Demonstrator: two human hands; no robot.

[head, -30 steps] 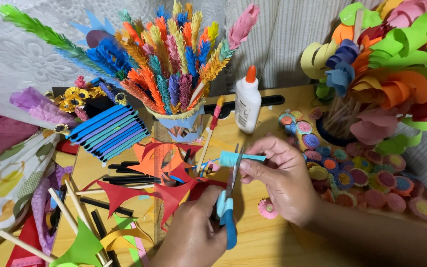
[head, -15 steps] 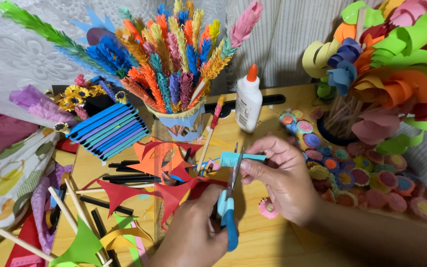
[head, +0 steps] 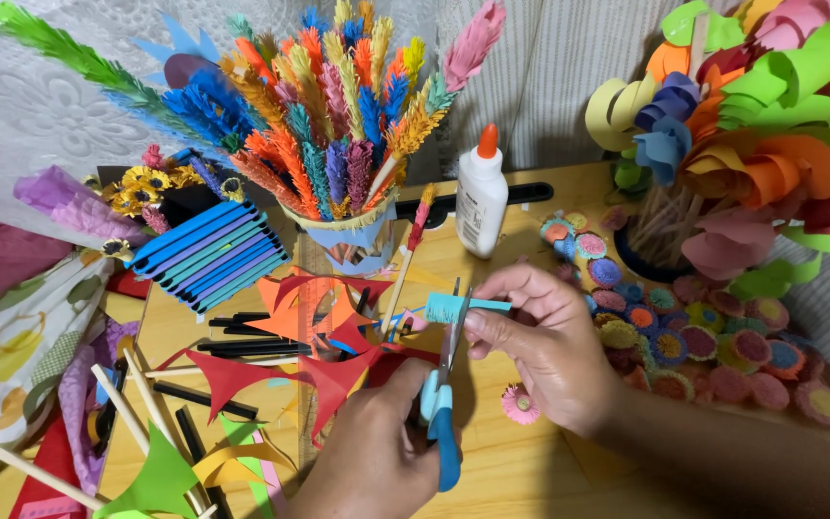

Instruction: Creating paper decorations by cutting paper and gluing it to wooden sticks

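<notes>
My left hand (head: 372, 452) grips blue-handled scissors (head: 444, 404), blades pointing up and away from me. The blades meet a small teal paper strip (head: 458, 308) with a fringed left end. My right hand (head: 549, 351) pinches that strip by its right end, holding it level above the wooden table (head: 521, 471). Just left of the scissors lie red and orange pointed paper cut-outs (head: 324, 332).
A cup of colourful fringed paper stems (head: 338, 125) stands behind, with a white glue bottle (head: 481, 197) to its right. Small paper flowers (head: 684, 336) cover the right side below a big paper-flower bouquet (head: 751, 144). Blue paper stack (head: 208, 255), wooden sticks (head: 136, 413) and scraps lie left.
</notes>
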